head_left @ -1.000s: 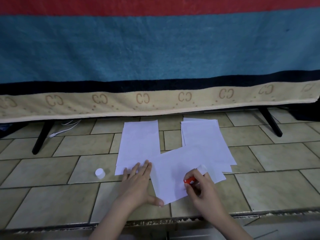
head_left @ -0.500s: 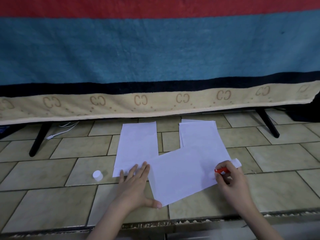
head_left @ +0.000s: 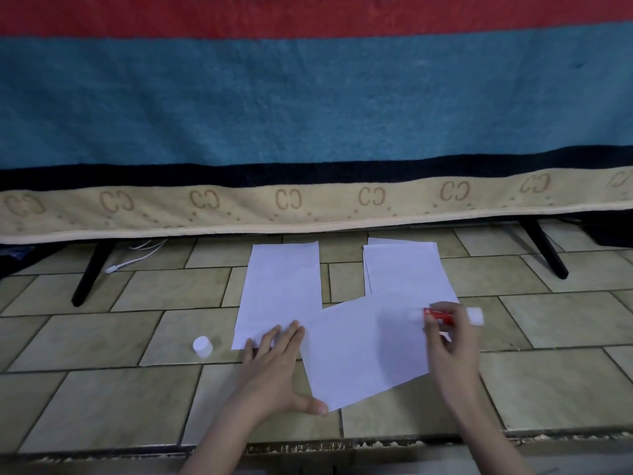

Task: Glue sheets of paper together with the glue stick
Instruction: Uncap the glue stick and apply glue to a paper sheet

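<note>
A white sheet of paper (head_left: 363, 347) lies tilted on the tiled floor in front of me. My left hand (head_left: 277, 368) rests flat on its left edge, fingers spread, thumb at the lower corner. My right hand (head_left: 450, 341) grips a red and white glue stick (head_left: 442, 315) held sideways over the sheet's right edge, its white tip pointing left. A second sheet (head_left: 281, 289) lies behind on the left. A small stack of sheets (head_left: 404, 269) lies behind on the right. The white glue cap (head_left: 202, 346) stands on the floor to the left.
A striped blanket (head_left: 308, 132) hangs over a frame with black legs (head_left: 90, 275) across the back. A white cable (head_left: 137, 258) lies under it at the left. A rough step edge (head_left: 342, 447) runs along the floor's near side.
My right hand has carried the glue stick from the sheet's middle out to its right edge, and the stick now lies more sideways. My left hand has stayed pressed on the sheet.
</note>
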